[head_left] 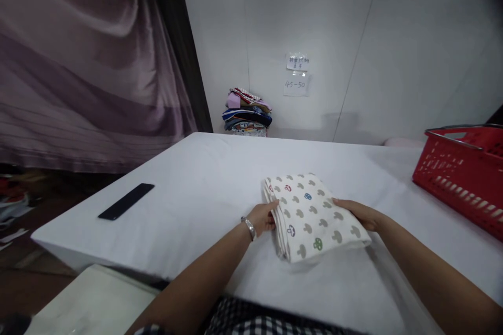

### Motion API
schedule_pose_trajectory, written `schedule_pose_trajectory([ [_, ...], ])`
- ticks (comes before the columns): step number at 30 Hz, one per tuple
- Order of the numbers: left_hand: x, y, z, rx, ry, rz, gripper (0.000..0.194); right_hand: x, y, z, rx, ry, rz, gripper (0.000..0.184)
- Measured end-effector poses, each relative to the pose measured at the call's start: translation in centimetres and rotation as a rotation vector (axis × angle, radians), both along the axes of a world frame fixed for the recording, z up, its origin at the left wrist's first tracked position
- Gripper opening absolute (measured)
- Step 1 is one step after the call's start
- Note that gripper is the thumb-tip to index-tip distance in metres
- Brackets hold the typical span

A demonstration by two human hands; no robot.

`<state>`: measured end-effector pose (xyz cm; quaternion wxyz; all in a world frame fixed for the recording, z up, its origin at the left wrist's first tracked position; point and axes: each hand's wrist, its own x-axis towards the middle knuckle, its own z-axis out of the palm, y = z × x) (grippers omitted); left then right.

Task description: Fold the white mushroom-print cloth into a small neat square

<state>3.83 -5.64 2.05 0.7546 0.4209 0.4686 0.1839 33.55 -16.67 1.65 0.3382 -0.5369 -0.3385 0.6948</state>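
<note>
A folded white cloth [314, 220] printed with grey mushrooms, plus a few red, blue, purple and green ones, lies in layers near the front of the white-covered table [188, 193]. My left hand [265, 218], with a silver bracelet at the wrist, grips its left edge, thumb on top and fingers curled at the side. On the opposite edge, my right hand [359, 213] has its thumb on top, and its other fingers are mostly hidden beneath the cloth. Both hands hold the cloth at or just above the table.
A red plastic basket [456, 167] with a metal handle stands at the table's right. A flat black object [126, 201] lies at the left. Folded fabrics [247, 112] are stacked beyond the far edge, by the wall with paper signs [296, 84]. A pink curtain [86, 63] hangs at left.
</note>
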Motion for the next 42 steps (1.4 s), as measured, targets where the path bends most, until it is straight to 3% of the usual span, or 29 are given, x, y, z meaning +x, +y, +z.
schedule_pose_trajectory([
  [3,0.0,0.0,-0.4,0.077,0.11,-0.077,0.042,-0.5,-0.9,0.0,0.045,-0.029,-0.047,0.046],
  [8,0.8,-0.2,-0.9,0.312,0.314,-0.086,0.046,-1.4,-1.5,-0.2,0.078,-0.035,-0.162,0.051],
  [15,1.5,-1.1,-1.9,0.521,0.234,0.014,0.051,-1.7,-2.9,-1.0,0.082,-0.126,-0.222,0.051],
  [18,1.8,-1.4,-2.1,0.452,0.193,0.054,0.055,-1.5,-3.4,-1.5,0.069,-0.108,-0.256,0.05],
  [23,2.1,-2.6,-2.0,0.173,-0.045,0.107,0.058,-1.9,-3.9,-1.3,0.077,-0.118,-0.28,0.048],
  [29,1.4,-3.6,-1.8,0.121,-0.135,0.123,0.049,-1.8,-4.0,-1.0,0.093,-0.232,-0.243,0.048],
  [31,1.1,-3.6,-1.9,0.122,-0.097,0.132,0.045,-1.2,-3.9,-0.9,0.103,-0.369,-0.224,0.048],
  [33,0.8,-3.6,-1.9,0.118,-0.07,0.127,0.041,-1.1,-3.6,-0.4,0.132,-0.704,-0.264,0.048],
  [35,0.6,-3.6,-2.0,0.106,-0.078,0.116,0.037,-2.1,-3.2,0.4,0.245,-1.103,-0.334,0.045],
  [37,0.6,-3.6,-2.1,0.113,-0.111,0.128,0.035,-4.5,-2.8,1.4,0.422,-1.261,-0.323,0.036],
  [39,0.7,-3.7,-2.3,0.142,-0.132,0.171,0.036,-7.9,-2.2,2.2,0.544,-1.134,-0.192,0.033],
  [42,0.9,-3.8,-2.7,0.188,-0.119,0.227,0.04,-12.8,-1.1,2.5,0.552,-1.031,-0.006,0.033],
])
